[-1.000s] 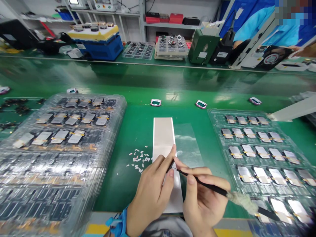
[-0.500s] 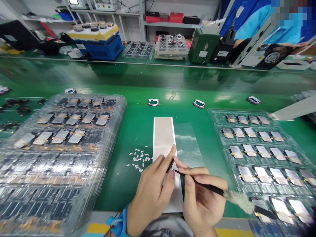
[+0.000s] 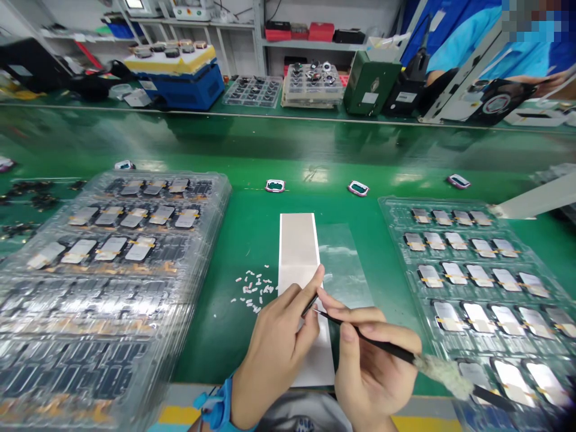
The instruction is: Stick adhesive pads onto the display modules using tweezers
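Observation:
My left hand (image 3: pixel 281 336), a blue band at its wrist, pinches a small dark part (image 3: pixel 309 305), seen nearly edge-on and mostly hidden by the fingers. In my right hand (image 3: pixel 375 354) is a pair of black tweezers (image 3: pixel 382 344), its rear wrapped in whitish material. The tweezer tip points at the dark part; whether it touches cannot be made out. Beneath both hands lies a long strip of white-edged beige sheet (image 3: pixel 297 240), overlapping a clear film (image 3: pixel 344 258). Small white scraps (image 3: pixel 254 290) are scattered left of the strip.
Stacked clear trays (image 3: pixel 215 234) of small display-like modules stand at left. Another clear tray (image 3: pixel 411 294) with similar modules lies at right. Small watch-like frames (image 3: pixel 275 186) rest on the green surface beyond. At the back are a green box (image 3: pixel 371 84) and a person's blue sleeve (image 3: pixel 472 45).
The small frames beyond the sheet have shifted slightly left. My right hand and the tweezers have moved a little to the right. My left hand still pinches the dark part.

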Demonstrator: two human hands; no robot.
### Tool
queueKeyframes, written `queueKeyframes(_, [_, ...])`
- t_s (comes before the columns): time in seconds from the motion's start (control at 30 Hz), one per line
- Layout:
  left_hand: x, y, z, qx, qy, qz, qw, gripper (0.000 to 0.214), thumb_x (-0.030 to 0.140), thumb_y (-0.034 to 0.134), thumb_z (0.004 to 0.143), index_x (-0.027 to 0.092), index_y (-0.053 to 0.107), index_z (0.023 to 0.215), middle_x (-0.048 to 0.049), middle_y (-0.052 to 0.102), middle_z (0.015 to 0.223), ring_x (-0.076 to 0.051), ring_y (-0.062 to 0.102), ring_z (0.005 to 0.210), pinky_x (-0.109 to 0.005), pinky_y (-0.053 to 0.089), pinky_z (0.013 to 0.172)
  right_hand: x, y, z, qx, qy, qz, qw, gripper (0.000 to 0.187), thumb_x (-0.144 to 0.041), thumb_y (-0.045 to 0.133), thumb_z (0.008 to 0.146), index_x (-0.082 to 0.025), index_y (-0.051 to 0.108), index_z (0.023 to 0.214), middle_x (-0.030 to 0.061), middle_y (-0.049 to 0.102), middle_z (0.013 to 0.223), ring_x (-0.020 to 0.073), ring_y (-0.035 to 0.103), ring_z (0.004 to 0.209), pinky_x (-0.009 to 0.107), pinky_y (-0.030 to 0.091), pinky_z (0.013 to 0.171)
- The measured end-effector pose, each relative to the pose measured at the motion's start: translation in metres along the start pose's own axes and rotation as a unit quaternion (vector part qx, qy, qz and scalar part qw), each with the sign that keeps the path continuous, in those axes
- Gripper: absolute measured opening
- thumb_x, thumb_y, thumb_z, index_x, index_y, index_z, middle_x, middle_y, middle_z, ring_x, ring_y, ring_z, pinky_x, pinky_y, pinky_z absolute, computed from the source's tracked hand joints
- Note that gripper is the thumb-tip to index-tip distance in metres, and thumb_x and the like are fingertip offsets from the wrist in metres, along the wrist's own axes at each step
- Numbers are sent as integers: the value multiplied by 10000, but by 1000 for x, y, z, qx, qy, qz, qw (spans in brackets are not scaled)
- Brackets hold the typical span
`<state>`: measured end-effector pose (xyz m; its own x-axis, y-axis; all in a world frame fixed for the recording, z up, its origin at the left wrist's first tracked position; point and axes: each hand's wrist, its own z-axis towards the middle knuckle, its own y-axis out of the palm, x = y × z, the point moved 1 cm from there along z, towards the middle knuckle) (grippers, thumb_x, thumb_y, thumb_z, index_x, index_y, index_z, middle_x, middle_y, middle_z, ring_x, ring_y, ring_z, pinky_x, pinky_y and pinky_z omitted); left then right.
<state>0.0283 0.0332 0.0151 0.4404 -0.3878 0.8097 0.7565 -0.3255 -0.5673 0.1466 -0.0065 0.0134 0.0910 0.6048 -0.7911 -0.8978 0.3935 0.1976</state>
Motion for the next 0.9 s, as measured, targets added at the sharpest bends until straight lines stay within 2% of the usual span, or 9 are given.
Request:
queueKeyframes(0.2, [1, 1, 1, 1, 3, 8, 1000, 558, 166, 326, 992, 258, 329, 1542, -31, 624, 900, -165, 601, 714, -285, 488, 643, 1, 1, 1, -17, -6, -13, 1000, 338, 89, 489, 870, -188, 490, 1063, 45, 685, 971, 206, 720, 1011, 395, 656, 865])
queueKeyframes(0.47, [1, -1, 2, 0, 2, -3, 1000, 511, 203, 331, 1024, 269, 338, 1531, -41, 645, 957, -188, 645, 845, -297, 510, 730, 0, 4, 3, 16, 2, 3, 1000, 279, 50, 490, 909, -189, 498, 1053, 37, 676, 945, 183, 719, 946, 382, 652, 826])
queueKeyframes(0.53, [1, 0, -2, 8, -3, -24, 1000, 463, 220, 331, 1037, 265, 362, 1497, -44, 654, 1005, -190, 652, 930, -292, 502, 790, -1, 1, 5, 27, 14, 8, 999, 230, -5, 473, 943, -195, 507, 1068, 42, 660, 952, 195, 705, 957, 413, 638, 828])
queueKeyframes(0.6, [1, 0, -7, 33, -35, -55, 997, 342, 259, 329, 1054, 258, 444, 1376, -32, 657, 1001, -180, 652, 929, -267, 488, 776, -3, -7, 8, 30, 27, -12, 999, 191, -72, 433, 978, -213, 529, 1066, 35, 625, 942, 190, 675, 951, 428, 602, 859])
queueKeyframes(0.67, [3, -1, -11, 58, -76, -98, 991, 224, 327, 323, 1067, 251, 512, 1160, -5, 639, 896, -168, 636, 818, -244, 466, 688, -7, -16, 13, -11, 46, -81, 996, 229, -110, 389, 991, -233, 575, 1040, 23, 576, 909, 160, 627, 891, 358, 563, 821])
queueKeyframes(0.77, [12, -1, -15, 45, -97, -159, 982, 298, 445, 331, 1061, 250, 498, 909, 39, 551, 705, -152, 541, 615, -243, 397, 574, -18, -27, 18, -140, 102, -191, 966, 174, -170, 488, 939, -238, 617, 1032, 11, 532, 864, 141, 553, 789, 268, 478, 683])
queueKeyframes(0.83, [19, 0, -15, 11, -94, -180, 979, 345, 489, 336, 1053, 248, 491, 861, 42, 550, 676, -149, 517, 576, -254, 357, 545, -28, -28, 21, -199, 135, -211, 947, 94, -207, 581, 873, -225, 609, 961, -7, 516, 818, 131, 526, 727, 248, 430, 624])
queueKeyframes(0.9, [26, 2, -15, -9, -93, -191, 977, 337, 502, 333, 1050, 249, 502, 905, 29, 584, 710, -157, 546, 612, -261, 347, 558, -37, -29, 27, -226, 151, -222, 936, 29, -220, 605, 844, -214, 581, 830, -31, 486, 741, 114, 498, 662, 232, 393, 584])
